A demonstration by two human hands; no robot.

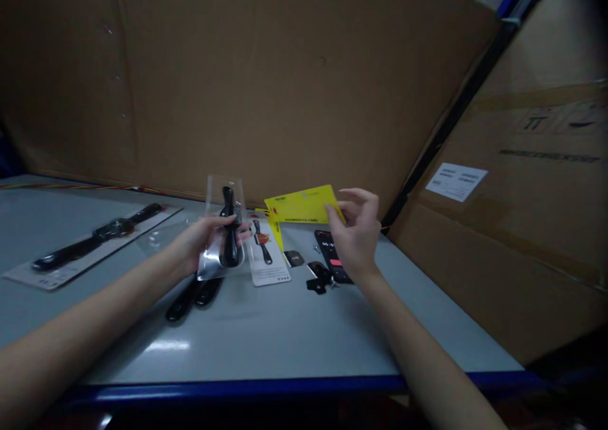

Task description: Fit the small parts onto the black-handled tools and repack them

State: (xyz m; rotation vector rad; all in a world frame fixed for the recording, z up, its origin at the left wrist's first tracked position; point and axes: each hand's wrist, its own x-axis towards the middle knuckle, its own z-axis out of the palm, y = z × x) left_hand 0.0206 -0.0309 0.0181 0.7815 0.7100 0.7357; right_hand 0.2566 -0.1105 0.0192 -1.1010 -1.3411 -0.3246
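Observation:
My left hand (199,237) is closed around a clear plastic blister shell (209,262) raised above the table, its thumb across the front. Inside the shell stands a black two-handled tool (230,243), roughly upright. A yellow printed card (304,206) is pinched by one edge in my right hand (357,230). Between the hands, a white card (272,271) with a picture of the tool lies on the table, partly over another yellow card (276,228). Black handles (181,300) stick out below the shell; their far ends are hidden.
Small dark metal pieces (319,281) and a flat plate (294,259) lie near a phone (341,269) showing a timer. At left, a carded black tool (85,249) rests on the grey table (237,344). Cardboard (266,88) stands behind; a large box (532,227) borders the right.

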